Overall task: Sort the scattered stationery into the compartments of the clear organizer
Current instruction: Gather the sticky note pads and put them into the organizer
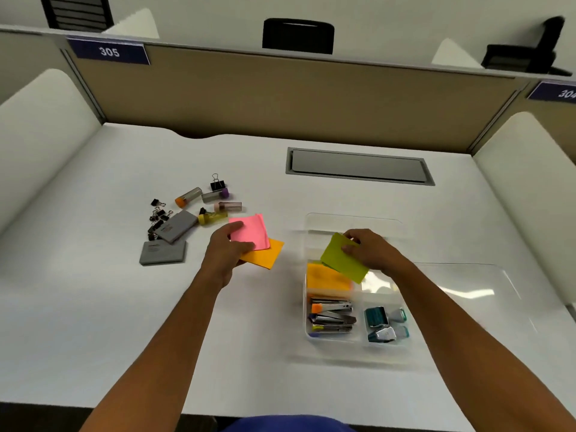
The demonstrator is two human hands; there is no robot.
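Head view: right hand (369,249) pinching green sticky pad (344,261) above clear organizer (353,344), over its orange-note compartment. Left hand (229,247), left of organizer, gripping pink sticky pad (249,230) atop orange pad (265,255) on desk (93,322).

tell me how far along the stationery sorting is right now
Roughly halfway. Done: staplers, teal items and an orange pad sit in the clear organizer. In hand: the right hand holds a green pad over it; the left hand grips the pink pad lying on another orange pad. Left: binder clips, small tubes and two grey boxes.
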